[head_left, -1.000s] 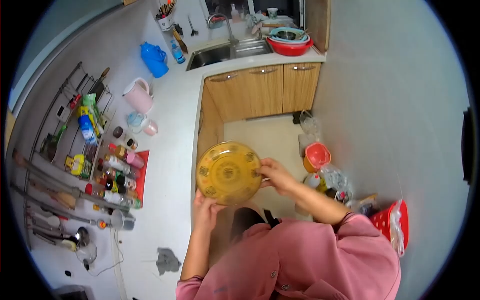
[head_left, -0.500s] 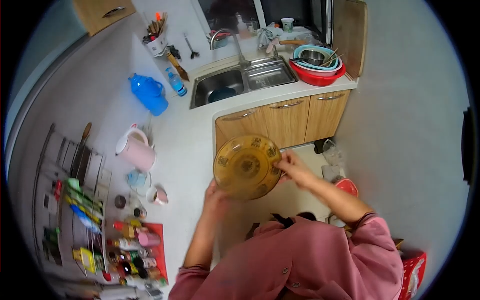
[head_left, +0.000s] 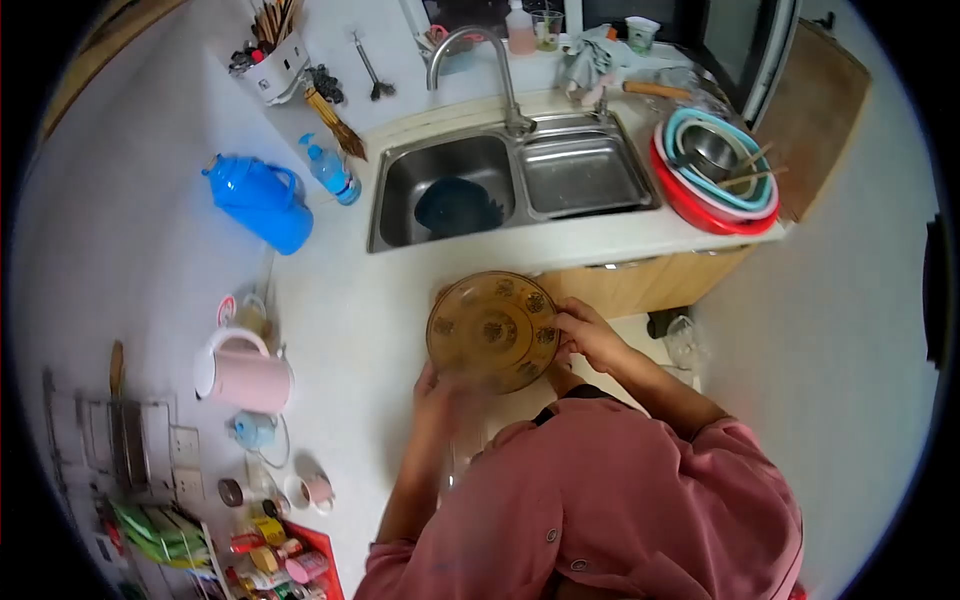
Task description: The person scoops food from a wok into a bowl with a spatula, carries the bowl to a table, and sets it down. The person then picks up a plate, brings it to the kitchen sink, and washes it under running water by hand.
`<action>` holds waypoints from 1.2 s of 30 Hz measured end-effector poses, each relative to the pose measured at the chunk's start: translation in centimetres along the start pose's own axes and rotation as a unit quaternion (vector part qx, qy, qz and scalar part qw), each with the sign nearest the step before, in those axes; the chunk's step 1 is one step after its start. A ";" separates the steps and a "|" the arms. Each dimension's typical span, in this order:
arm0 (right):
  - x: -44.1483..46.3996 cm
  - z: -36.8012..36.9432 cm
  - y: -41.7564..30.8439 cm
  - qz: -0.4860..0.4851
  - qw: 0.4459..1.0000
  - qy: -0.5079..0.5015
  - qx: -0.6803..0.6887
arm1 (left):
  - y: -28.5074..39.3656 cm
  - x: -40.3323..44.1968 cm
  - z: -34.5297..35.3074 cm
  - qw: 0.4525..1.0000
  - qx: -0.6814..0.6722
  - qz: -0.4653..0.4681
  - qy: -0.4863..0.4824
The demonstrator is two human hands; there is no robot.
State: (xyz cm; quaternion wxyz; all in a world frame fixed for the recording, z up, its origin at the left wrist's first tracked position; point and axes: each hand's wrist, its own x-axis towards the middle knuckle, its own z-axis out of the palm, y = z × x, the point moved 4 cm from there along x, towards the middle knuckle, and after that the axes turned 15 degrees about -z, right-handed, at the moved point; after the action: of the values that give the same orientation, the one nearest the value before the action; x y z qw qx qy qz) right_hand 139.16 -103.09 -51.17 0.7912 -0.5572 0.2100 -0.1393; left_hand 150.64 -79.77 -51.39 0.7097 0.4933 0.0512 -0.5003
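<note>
An amber glass plate (head_left: 495,335) with dark patterns round its rim is held up in front of my body, tilted towards the camera. On its right edge my right hand (head_left: 590,335) grips with thumb and fingers. My left hand (head_left: 437,398) holds the lower left edge and is somewhat blurred. Beyond the plate lies the double steel sink (head_left: 585,172), whose left basin has something dark and round (head_left: 457,207) in it. The curved faucet (head_left: 510,85) stands behind the basins.
Nested basins (head_left: 715,215) with a metal bowl stand right of the sink. On the left are a blue thermos (head_left: 262,203), a soap bottle (head_left: 333,172), a pink kettle (head_left: 252,378), a cup (head_left: 318,490), a wire rack and seasoning jars on a red mat (head_left: 322,545).
The view has moved closer to the sink and swung towards it. Both hands still hold the plate, which is now nearer the counter edge in front of the sink.
</note>
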 end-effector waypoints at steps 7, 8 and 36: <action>18.4 -0.6 -0.5 0.067 0.988 -0.138 0.024 | 7.1 11.6 1.0 0.993 -0.084 0.039 0.077; 19.8 0.1 -0.7 0.095 0.982 -0.157 0.054 | 8.2 12.8 1.6 0.991 -0.094 0.042 0.085; 47.9 -10.0 -6.4 -0.332 0.648 -0.084 -0.680 | 23.0 33.3 0.9 0.996 -0.056 -0.009 0.070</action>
State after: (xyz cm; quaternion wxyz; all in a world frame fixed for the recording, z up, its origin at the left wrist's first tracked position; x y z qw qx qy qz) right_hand 176.21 -135.22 -56.56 0.1052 -0.9808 -0.0205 -0.1629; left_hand 184.20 -102.14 -54.86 0.7263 0.4861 0.1336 -0.4673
